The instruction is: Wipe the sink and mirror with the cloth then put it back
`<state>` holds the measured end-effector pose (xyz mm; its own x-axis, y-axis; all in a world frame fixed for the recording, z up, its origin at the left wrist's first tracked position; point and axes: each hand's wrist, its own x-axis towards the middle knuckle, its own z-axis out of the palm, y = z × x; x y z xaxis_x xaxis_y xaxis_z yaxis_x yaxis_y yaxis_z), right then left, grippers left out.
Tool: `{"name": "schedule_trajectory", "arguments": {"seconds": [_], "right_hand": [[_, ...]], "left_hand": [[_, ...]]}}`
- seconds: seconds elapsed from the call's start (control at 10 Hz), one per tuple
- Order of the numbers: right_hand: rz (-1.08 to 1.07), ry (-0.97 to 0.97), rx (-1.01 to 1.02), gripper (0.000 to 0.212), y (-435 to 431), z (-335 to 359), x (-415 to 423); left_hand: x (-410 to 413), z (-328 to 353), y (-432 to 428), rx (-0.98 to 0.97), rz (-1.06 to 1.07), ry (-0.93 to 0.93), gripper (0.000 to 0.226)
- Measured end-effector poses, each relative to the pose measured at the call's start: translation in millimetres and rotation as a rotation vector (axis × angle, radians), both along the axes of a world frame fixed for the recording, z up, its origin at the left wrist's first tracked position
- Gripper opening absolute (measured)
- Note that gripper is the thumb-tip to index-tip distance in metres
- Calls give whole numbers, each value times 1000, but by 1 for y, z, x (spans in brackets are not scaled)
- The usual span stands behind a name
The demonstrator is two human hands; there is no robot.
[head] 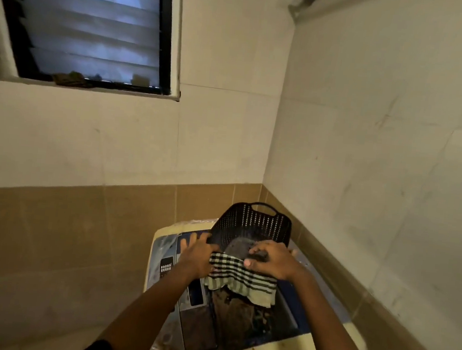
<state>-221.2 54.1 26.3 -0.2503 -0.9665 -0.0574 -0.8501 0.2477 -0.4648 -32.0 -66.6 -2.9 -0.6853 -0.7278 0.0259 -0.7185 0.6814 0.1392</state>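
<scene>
Two bare hands meet at the near rim of a black basket [253, 225] that stands tilted on top of a washing machine [167, 242] in the corner of a tiled room. The left hand [198, 256] lies spread on the basket's left rim, fingers wide, with the edge of a striped cloth [242, 279] under its palm. The right hand [269, 259] is curled over the rim on the other side and pinches the cloth's upper edge. The cloth hangs from that rim, draped down over the front of the basket toward the machine's open lid well, where something dark and crumpled lies below it; what that is cannot be told.

Neither sink nor mirror is in view, so whether the cloth is being taken up or put back cannot be settled from this alone. Either way, the step is best done with the left hand pressing the basket steady, since it sits tipped and light on a smooth top. The right hand should gather the cloth in a full grasp rather than by one corner, lift it clear of the woven rim so it does not snag, and keep the loose lower end from dragging through the dark stuff beneath.
</scene>
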Motion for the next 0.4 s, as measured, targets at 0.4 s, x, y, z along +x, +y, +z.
{"name": "schedule_trajectory", "arguments": {"seconds": [0.4], "right_hand": [[40,663,98,40,-8,-17,45]], "left_hand": [[30,4,15,-319,9,-92,73]]}}
